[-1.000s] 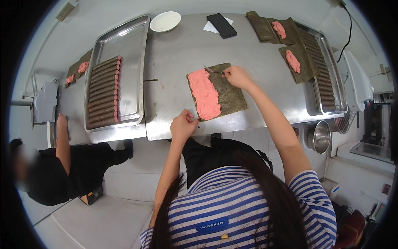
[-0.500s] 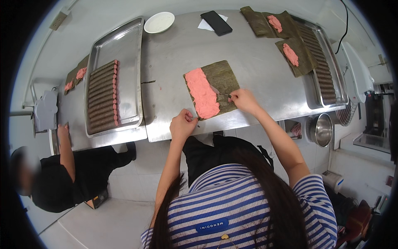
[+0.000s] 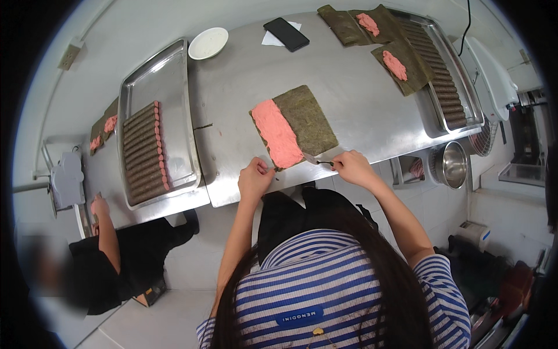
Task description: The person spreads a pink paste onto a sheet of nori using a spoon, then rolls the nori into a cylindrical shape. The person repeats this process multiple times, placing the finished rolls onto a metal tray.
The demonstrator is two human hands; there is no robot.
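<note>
A dark green seaweed sheet point(image 3: 311, 119) lies on the steel table in front of me, its left part covered by a band of pink paste point(image 3: 275, 132). My left hand point(image 3: 254, 177) is closed at the sheet's near left corner, thumb and finger pinched at its edge. Between the fingers of my right hand point(image 3: 353, 167) is the dark handle of a small spatula point(image 3: 311, 158). Its metal blade points left and touches the sheet's near edge beside the paste.
Seaweed rolls point(image 3: 142, 151) fill part of a steel tray point(image 3: 193, 145) on the left; another tray point(image 3: 479, 119) of rolls stands at right beside seaweed with paste lumps point(image 3: 395, 65). A white bowl point(image 3: 208, 43) and a phone point(image 3: 286, 34) lie far back. A co-worker's hand point(image 3: 100, 205) is at far left.
My right hand has drawn the spatula toward me, from the middle of the sheet to its near edge. My left hand stays by the corner. The whole view has shifted slightly.
</note>
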